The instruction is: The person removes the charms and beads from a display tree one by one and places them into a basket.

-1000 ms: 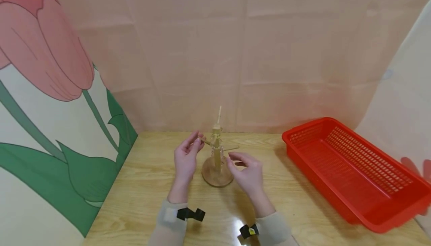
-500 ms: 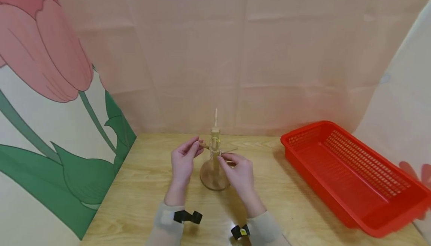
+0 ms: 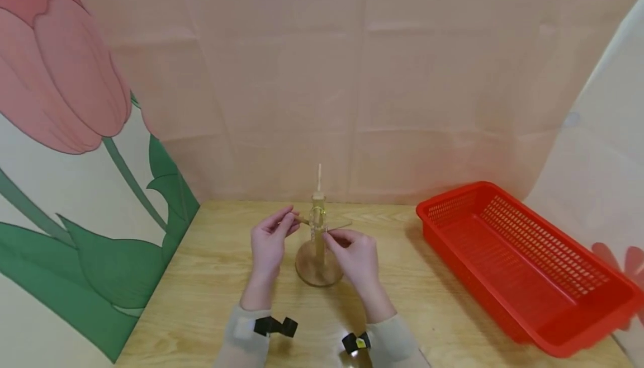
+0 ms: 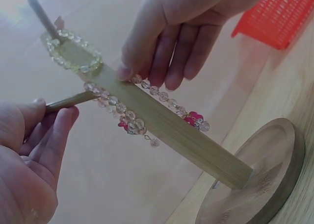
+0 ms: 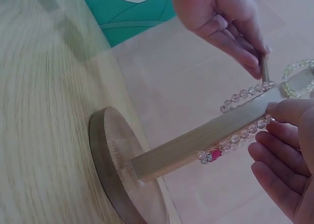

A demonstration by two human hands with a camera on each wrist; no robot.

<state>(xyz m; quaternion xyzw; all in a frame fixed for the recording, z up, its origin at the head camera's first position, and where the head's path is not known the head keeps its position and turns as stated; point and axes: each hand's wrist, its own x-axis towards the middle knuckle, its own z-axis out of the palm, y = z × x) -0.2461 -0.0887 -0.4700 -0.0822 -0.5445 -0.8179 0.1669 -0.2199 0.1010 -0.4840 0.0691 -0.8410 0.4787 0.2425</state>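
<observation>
A wooden jewelry stand [image 3: 307, 270] with a round base and an upright post stands on the table. My left hand [image 3: 268, 245] pinches the stand's left peg [image 4: 68, 103] between thumb and fingers. On the other side, my right hand [image 3: 359, 253] has its thumb against the post and pinches a beaded bracelet [image 4: 169, 100] of clear pinkish beads with a red charm. A similar strand of beads [image 4: 115, 106] hangs by the left peg; I cannot tell whether the two strands are joined. Higher up, a pale yellow bracelet [image 4: 73, 67] loops round the post's top.
A red plastic basket [image 3: 503, 301] sits at the right of the wood-grain table [image 3: 201, 301]. Behind the stand hangs a plain pinkish cloth [image 3: 282, 88]. A tulip-printed panel [image 3: 90, 200] borders the left side.
My right hand has moved left, closer to the post and the beads. The left hand stays on its peg, and the stand looks slightly turned and more upright.
</observation>
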